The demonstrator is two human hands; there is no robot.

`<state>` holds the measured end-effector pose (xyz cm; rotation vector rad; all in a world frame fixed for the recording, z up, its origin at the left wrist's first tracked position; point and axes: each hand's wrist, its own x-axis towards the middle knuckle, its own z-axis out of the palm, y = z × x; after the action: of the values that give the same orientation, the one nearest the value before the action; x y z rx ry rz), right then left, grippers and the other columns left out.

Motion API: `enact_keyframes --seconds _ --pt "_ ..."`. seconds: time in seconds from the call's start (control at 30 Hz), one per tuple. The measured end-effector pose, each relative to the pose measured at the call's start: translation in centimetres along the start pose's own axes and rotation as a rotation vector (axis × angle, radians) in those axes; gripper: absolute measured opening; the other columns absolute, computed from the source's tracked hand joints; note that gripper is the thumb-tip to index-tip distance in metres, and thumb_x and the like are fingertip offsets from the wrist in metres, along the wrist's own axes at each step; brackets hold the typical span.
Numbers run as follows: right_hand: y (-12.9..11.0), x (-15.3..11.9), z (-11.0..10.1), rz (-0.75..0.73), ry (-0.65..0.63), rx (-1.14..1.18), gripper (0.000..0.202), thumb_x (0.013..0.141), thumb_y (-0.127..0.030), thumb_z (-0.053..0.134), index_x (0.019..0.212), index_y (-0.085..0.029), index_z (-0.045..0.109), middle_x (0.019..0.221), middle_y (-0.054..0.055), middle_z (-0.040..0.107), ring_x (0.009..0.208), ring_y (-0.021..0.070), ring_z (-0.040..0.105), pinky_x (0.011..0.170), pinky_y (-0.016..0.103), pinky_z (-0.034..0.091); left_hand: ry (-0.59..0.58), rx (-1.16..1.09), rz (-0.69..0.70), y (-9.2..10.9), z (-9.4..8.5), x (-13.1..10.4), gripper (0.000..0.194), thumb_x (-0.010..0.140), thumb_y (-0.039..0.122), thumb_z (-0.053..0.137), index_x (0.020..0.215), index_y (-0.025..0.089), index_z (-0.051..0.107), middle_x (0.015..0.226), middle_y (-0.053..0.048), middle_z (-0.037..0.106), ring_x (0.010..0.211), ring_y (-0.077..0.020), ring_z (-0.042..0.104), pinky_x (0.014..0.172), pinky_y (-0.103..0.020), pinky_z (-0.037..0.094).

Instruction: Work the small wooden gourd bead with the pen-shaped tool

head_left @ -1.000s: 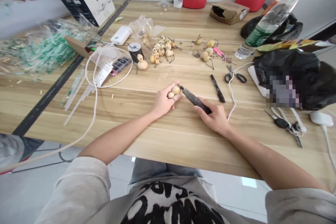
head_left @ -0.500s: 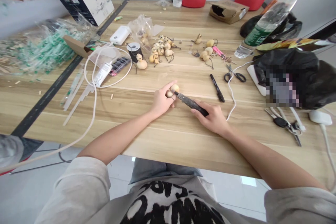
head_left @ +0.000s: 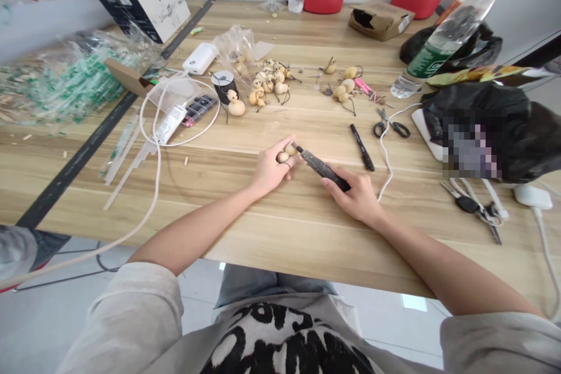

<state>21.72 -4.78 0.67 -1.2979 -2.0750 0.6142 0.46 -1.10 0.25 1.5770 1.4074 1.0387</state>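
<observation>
Between the thumb and fingers of my left hand (head_left: 270,168) is a small pale gourd figure (head_left: 283,157), made of two rounded parts. My right hand (head_left: 357,194) is wrapped round a dark pen-shaped tool (head_left: 322,168), its narrow tip pointing up and left at the figure's larger part. Whether the tip touches the surface is too small to tell. Beyond my hands lies a cluster of similar gourd figures (head_left: 267,79) with dark cords, and one more figure (head_left: 236,106) sits beside a black spool (head_left: 224,86).
Scissors (head_left: 391,124), a black marker (head_left: 362,147) and a white cable (head_left: 387,158) lie to the right. A bottle (head_left: 433,58) and black bag (head_left: 521,123) stand farther right. Left are a looped cable (head_left: 158,187), a white tube (head_left: 170,124) and green-white packets (head_left: 83,79).
The tool's tip has shifted slightly up and right over the gourd figure, and my right hand has moved slightly right. My left hand keeps its grip in nearly the same place.
</observation>
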Motion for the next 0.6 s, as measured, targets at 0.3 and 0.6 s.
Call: enact_keyframes --seconds 0.3,0.6 --pt "0.09 0.01 0.03 0.026 0.011 0.019 0.036 0.088 -0.033 0.053 0.117 -0.015 0.064 0.085 0.004 0.073 0.072 0.0192 0.067 0.07 0.027 0.052 0.0 0.002 -0.016 0.11 0.02 -0.05 0.052 0.079 0.028 0.064 0.13 0.021 0.057 0.066 0.004 0.065 0.04 -0.0047 0.055 0.053 -0.017 0.049" --pt "-0.26 -0.05 -0.07 -0.006 -0.044 -0.004 0.038 0.089 -0.033 0.052 0.122 -0.016 0.062 0.085 0.005 0.072 0.07 0.019 0.067 0.065 0.028 0.05 -0.025 -0.017 -0.013 0.24 -0.12 -0.08 0.051 0.079 0.018 0.06 0.13 0.02 0.055 0.052 0.01 0.053 0.04 -0.0041 0.055 0.055 -0.016 0.049"
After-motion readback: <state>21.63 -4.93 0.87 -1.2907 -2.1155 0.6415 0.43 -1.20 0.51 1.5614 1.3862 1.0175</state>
